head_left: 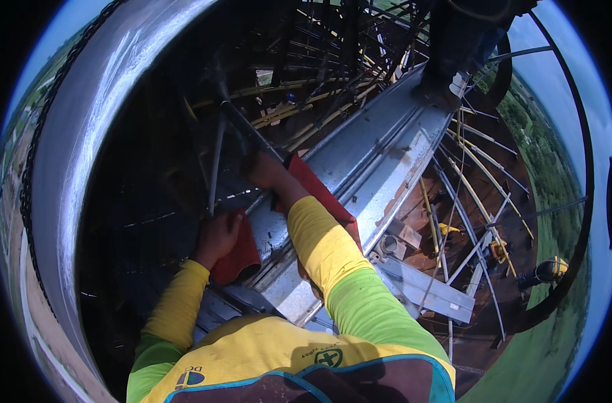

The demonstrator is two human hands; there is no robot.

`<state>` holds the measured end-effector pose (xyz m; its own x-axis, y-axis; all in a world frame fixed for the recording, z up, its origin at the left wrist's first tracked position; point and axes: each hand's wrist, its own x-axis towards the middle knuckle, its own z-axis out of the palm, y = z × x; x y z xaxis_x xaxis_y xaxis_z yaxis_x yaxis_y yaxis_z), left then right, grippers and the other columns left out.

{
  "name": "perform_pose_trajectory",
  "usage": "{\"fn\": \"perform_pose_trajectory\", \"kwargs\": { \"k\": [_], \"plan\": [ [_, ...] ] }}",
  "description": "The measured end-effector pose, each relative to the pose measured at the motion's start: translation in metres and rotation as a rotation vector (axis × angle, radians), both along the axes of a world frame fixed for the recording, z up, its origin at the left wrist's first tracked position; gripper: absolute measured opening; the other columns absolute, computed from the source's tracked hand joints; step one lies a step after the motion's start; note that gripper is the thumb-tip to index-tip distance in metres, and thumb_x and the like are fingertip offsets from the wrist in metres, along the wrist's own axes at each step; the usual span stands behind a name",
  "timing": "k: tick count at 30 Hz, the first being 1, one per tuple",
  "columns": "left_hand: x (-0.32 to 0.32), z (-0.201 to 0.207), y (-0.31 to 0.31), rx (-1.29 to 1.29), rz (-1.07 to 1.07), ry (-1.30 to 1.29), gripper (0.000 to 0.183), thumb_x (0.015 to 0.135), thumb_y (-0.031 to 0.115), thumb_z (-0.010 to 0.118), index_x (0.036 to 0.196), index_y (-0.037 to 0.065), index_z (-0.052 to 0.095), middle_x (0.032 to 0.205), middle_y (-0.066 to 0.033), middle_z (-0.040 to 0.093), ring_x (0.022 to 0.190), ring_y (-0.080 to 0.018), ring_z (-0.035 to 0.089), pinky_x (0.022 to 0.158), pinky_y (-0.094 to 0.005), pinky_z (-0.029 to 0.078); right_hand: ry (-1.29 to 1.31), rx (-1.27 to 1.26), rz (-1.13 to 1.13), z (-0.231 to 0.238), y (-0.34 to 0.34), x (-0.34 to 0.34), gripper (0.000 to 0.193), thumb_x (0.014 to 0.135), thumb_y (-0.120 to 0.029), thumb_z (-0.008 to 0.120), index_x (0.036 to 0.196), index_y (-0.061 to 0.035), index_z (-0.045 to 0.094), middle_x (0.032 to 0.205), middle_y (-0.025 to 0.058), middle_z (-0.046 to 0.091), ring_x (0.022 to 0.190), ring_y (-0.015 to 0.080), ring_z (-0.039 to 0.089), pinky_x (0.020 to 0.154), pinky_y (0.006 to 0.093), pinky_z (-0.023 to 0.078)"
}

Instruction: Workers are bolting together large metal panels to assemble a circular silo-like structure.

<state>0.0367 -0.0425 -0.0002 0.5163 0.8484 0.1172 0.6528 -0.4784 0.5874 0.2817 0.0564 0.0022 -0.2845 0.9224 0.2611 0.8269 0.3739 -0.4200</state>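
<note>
My left hand [216, 240] is at the dark inner side of a long metal plank [380, 138], by the lower end of a thin grey pole [216, 161]. Its fingers look curled, but what they hold is lost in shadow. A red flap of material [237, 255] hangs beside that hand. Farther forward, my right hand [269, 172] reaches near the lower end of a thicker metal pole [249, 131]; its fingers are too dark to make out. Another red flap [322, 198] lies along my right forearm, over the plank.
Another person's boot [440, 91] stands on the plank's far end. Far below, several workers, one in a yellow top [447, 230], are among yellow and grey poles [484, 178] on a rusty floor [420, 195]. A curved metal wall [98, 134] rises at left; a hoop rail [584, 148] curves at right.
</note>
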Motion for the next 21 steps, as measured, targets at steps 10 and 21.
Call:
{"fn": "perform_pose_trajectory", "kwargs": {
  "k": [10,21],
  "plan": [
    [-0.01,0.011,-0.011,-0.039,0.057,-0.003,0.045,0.103,0.042,0.057,0.103,-0.001,0.068,0.1,-0.0314,0.07,0.097,-0.0528,0.067,0.086,-0.0579,0.054,-0.046,-0.358,-0.099,0.027,-0.036,-0.031,0.041,0.092,-0.041,0.069,0.111,-0.0053,0.077,0.108,0.0225,0.076,0.104,0.0415,0.072,0.093,0.049,0.057],
    [-0.017,0.011,-0.007,-0.137,0.063,-0.013,0.05,0.103,0.048,0.055,0.097,0.001,0.069,0.093,-0.031,0.071,0.092,-0.0525,0.069,0.08,-0.0576,0.056,-0.046,-0.344,-0.05,0.017,-0.025,-0.031,0.035,0.094,-0.035,0.062,0.104,-0.0041,0.076,0.108,0.0223,0.074,0.102,0.0431,0.071,0.09,0.0491,0.056]
  ]
}}
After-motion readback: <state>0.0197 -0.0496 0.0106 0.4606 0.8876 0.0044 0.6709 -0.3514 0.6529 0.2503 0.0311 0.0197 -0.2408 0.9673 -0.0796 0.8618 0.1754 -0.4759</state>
